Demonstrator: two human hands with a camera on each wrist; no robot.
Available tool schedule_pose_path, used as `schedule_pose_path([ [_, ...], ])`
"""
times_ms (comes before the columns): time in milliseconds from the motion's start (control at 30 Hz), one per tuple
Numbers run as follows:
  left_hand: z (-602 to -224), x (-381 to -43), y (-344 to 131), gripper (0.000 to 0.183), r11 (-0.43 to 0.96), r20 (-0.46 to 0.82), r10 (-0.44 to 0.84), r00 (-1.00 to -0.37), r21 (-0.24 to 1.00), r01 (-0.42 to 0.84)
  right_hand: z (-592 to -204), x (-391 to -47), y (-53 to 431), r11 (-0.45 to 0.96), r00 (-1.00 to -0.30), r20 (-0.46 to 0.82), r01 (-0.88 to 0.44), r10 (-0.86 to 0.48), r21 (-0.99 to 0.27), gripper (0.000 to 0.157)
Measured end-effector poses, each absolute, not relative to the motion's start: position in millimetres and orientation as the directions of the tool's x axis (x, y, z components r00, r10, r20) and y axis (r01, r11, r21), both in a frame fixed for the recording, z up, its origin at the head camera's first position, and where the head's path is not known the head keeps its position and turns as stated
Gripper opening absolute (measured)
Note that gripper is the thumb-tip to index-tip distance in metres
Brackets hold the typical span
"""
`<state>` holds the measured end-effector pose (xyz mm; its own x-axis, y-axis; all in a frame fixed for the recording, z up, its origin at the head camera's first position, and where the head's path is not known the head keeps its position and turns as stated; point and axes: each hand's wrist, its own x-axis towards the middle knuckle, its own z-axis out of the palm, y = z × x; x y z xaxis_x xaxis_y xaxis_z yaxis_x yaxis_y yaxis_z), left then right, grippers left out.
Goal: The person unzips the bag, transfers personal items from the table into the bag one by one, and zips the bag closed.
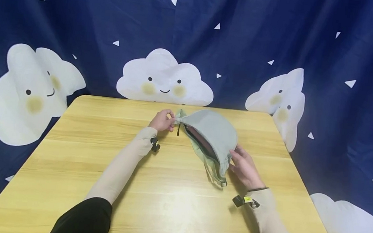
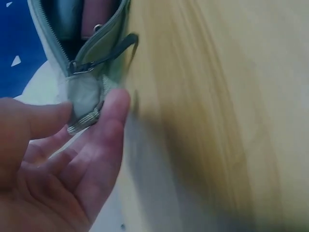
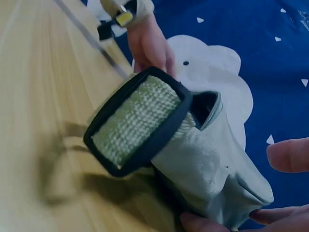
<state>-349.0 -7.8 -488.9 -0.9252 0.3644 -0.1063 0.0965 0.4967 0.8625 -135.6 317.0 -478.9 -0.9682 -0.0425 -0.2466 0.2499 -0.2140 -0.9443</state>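
A pale green waist bag (image 1: 210,128) stretches between the two hands, its zip undone along the near side. Its left end, by the strap, is pinched between thumb and fingers of my left hand (image 1: 163,120). A dark zip pull (image 2: 126,44) hangs beside those fingers. Inside the opening show a maroon item (image 2: 95,18) and a teal surface (image 2: 67,18). My right hand (image 1: 246,168) holds the bag's right end with its fingertips; one finger stands off the fabric in the right wrist view. A black buckle (image 3: 140,121) threaded with woven strap (image 3: 137,118) dangles near it.
The bag is over a light wooden table (image 1: 164,204), toward its far side. Behind the table hangs a dark blue curtain (image 1: 244,9) printed with white smiling clouds and small triangles. Each wrist wears a small black camera (image 1: 239,201).
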Motion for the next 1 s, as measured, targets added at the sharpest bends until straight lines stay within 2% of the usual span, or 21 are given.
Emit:
schedule_pose_path([
  [400,-477.1,-314.7,-51.7,0.019,0.639,-0.103,0.431,-0.897,0.736,0.223,-475.2,-169.5,321.0,0.026,-0.958,-0.268,0.267,-0.099,-0.963,0.070],
  [700,-462.3,-289.4,-83.0,0.013,0.721,-0.147,0.491,-0.859,0.622,0.305,-470.0,-201.6,318.1,0.161,-0.942,-0.272,0.243,-0.198,-0.957,0.067],
  [1000,-450.6,-267.1,-108.3,0.015,0.779,-0.204,0.440,-0.874,0.570,0.260,-469.1,-237.0,301.2,0.199,-0.914,-0.269,0.215,-0.303,-0.956,0.062],
])
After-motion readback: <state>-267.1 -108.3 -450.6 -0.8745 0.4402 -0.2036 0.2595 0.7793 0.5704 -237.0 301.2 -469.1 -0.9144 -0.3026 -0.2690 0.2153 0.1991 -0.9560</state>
